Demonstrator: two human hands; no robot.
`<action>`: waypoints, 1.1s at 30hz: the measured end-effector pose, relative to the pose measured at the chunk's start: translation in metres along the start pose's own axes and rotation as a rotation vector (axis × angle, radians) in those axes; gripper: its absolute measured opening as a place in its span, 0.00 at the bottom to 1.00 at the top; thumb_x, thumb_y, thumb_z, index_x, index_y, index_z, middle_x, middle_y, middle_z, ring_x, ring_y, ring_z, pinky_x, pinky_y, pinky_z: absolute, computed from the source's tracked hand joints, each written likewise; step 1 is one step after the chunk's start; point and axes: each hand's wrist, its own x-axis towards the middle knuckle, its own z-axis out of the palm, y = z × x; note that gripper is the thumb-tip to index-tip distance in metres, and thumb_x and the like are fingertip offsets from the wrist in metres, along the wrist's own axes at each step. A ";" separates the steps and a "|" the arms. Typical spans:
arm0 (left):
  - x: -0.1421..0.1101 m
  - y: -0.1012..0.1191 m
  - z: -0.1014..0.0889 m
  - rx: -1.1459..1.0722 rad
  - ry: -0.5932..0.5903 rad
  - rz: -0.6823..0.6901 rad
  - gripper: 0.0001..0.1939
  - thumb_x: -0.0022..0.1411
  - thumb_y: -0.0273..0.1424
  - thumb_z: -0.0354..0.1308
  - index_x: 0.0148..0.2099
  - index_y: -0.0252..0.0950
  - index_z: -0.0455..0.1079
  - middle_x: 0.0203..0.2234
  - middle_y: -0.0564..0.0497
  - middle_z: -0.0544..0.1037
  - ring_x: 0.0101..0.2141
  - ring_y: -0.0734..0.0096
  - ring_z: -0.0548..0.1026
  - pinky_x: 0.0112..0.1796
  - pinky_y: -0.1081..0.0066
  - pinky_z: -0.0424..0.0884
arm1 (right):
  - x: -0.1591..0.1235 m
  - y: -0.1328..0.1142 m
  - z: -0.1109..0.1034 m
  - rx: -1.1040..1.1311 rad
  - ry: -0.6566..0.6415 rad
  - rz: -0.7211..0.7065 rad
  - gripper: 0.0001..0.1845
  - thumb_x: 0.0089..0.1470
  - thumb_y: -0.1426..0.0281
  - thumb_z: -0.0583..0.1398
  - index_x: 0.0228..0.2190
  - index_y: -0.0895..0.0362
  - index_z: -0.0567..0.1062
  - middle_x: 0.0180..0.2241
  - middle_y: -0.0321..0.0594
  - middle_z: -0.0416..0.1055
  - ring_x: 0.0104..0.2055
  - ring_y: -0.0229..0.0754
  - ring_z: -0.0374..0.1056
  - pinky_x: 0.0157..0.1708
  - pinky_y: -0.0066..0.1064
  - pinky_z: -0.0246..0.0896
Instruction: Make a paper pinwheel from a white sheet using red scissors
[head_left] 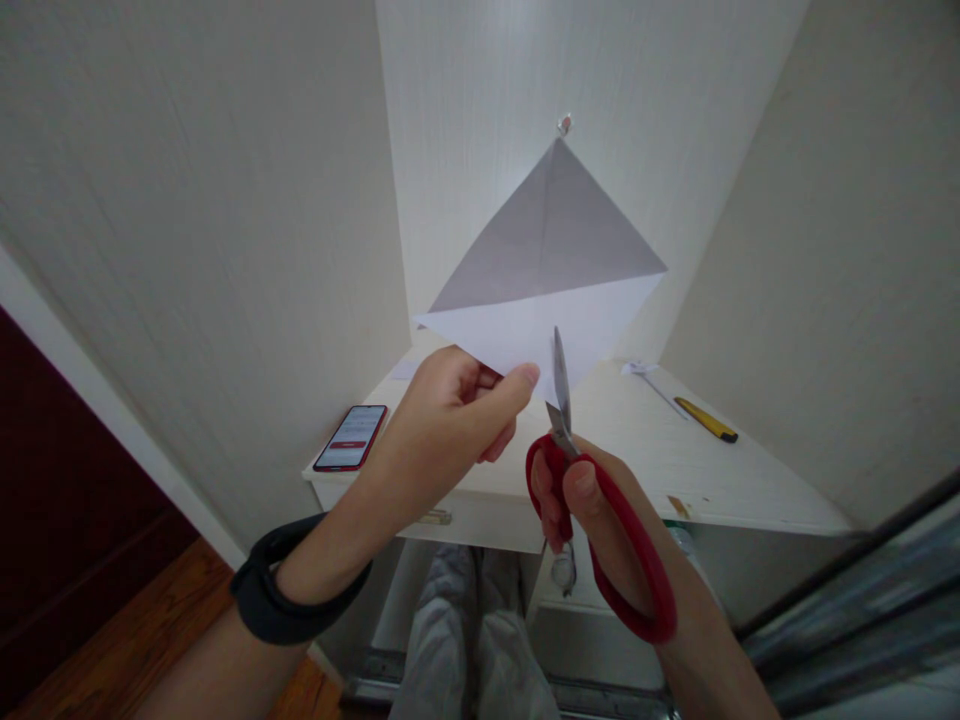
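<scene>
My left hand (pixel 450 410) pinches the lower edge of a folded white paper triangle (pixel 551 270) and holds it up in front of the wall. My right hand (pixel 592 520) grips red-handled scissors (pixel 592 520). The blades (pixel 559 385) point upward, and their tips overlap the paper's lower edge just right of my left thumb. A dark band (pixel 289 590) circles my left wrist.
A white table (pixel 645 470) stands in a corner between pale walls. On it lie a red-cased phone (pixel 351 437) at the left, a yellow utility knife (pixel 706 420) at the right, and a small paper scrap (pixel 641 368). Grey-trousered legs (pixel 472 640) show below.
</scene>
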 end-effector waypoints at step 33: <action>-0.003 0.006 -0.001 0.042 -0.027 -0.037 0.21 0.60 0.31 0.49 0.16 0.38 0.53 0.09 0.61 0.56 0.13 0.83 0.56 0.18 0.77 0.52 | 0.000 -0.003 0.001 -0.036 0.042 -0.022 0.34 0.52 0.35 0.45 0.26 0.54 0.63 0.22 0.34 0.60 0.25 0.38 0.55 0.26 0.33 0.53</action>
